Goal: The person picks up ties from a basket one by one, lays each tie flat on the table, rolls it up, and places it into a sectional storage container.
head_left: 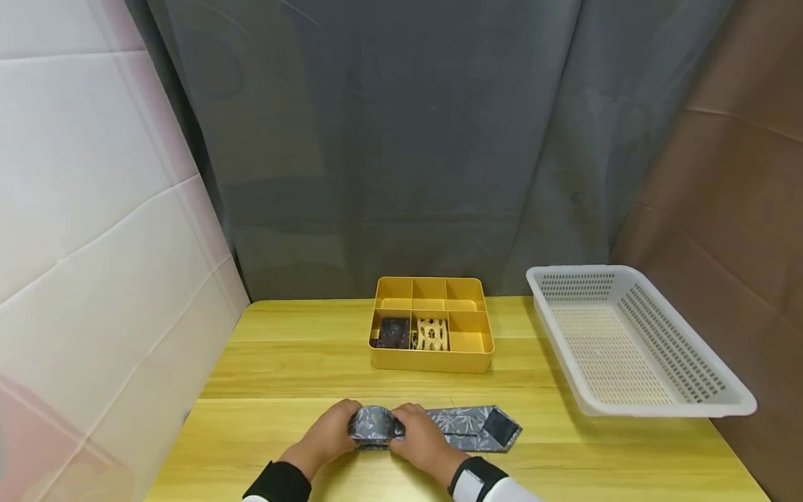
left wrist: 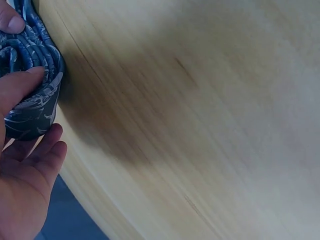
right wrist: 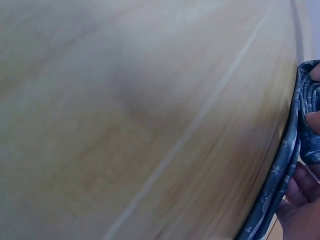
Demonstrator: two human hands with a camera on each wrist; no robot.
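Left hand (head_left: pixel 327 438) at the near edge of the wooden surface (head_left: pixel 282 362), fingers curled round the left side of a rolled-up patterned grey-blue tie (head_left: pixel 375 427); left wrist view shows thumb and fingers pinching the coil. Right hand (head_left: pixel 423 439) just beside it, grip wrapped round the right side of the same roll. Both hands closed on the tie, nothing else held. The unrolled wide end (head_left: pixel 483 427) lies flat on the surface, running right from the roll, pointed tip with dark lining facing right.

Behind the hands, mid-surface: yellow divided box (head_left: pixel 431 362), six compartments in two rows. Front-left compartment holds a rolled dark tie (head_left: pixel 393 333); front-middle holds a rolled cream patterned tie (head_left: pixel 432 335); front-right and the three back compartments hold nothing visible.

Far right: white perforated plastic basket (head_left: pixel 690 390), nothing in it, part of it overhanging the surface's right edge, well apart from the hands.
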